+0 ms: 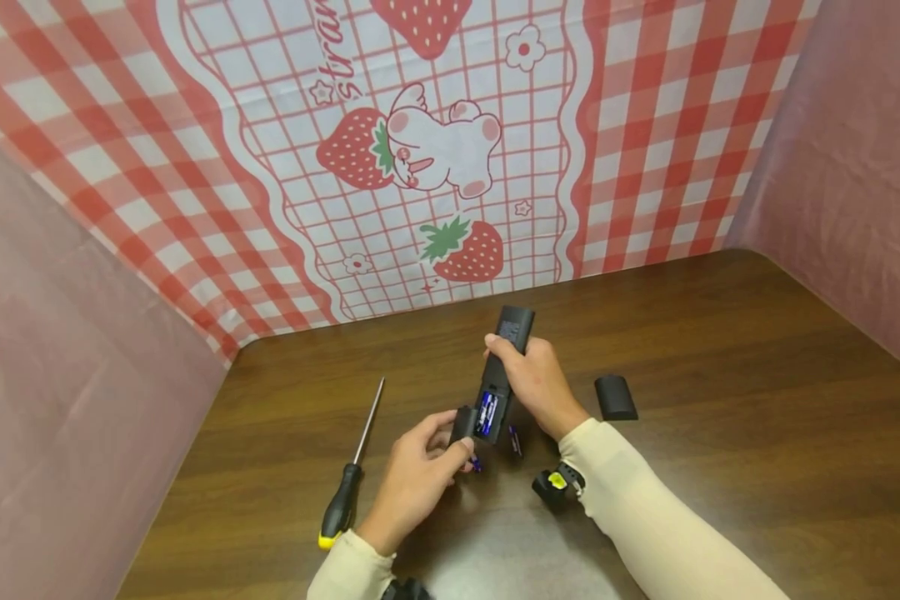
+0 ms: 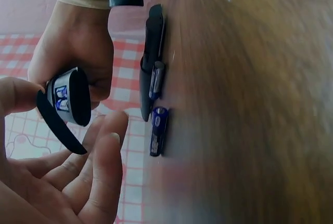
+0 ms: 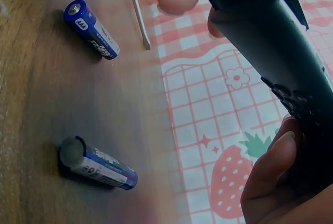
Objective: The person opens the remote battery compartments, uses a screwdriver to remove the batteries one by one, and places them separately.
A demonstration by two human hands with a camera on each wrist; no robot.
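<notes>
My right hand [image 1: 543, 379] grips a black remote control [image 1: 516, 323], its back turned up and tilted toward me. In its uncovered compartment lie blue-and-white batteries [image 1: 487, 412]. Between thumb and fingers my left hand [image 1: 420, 475] pinches a thin, curved black battery cover [image 2: 58, 124], close beside the compartment's left edge. Below the remote, one loose AAA battery [image 3: 92, 30] and a second loose battery [image 3: 101, 167] lie on the table, apart from each other. The remote's keys are largely hidden in the head view.
On the left of the brown wooden table [image 1: 720, 350] lies a screwdriver [image 1: 341, 500] with a black and yellow handle. Another curved black piece [image 1: 617, 397] lies right of my right hand. A strawberry-patterned cloth [image 1: 645, 150] hangs behind the table, with pink cloth at both sides.
</notes>
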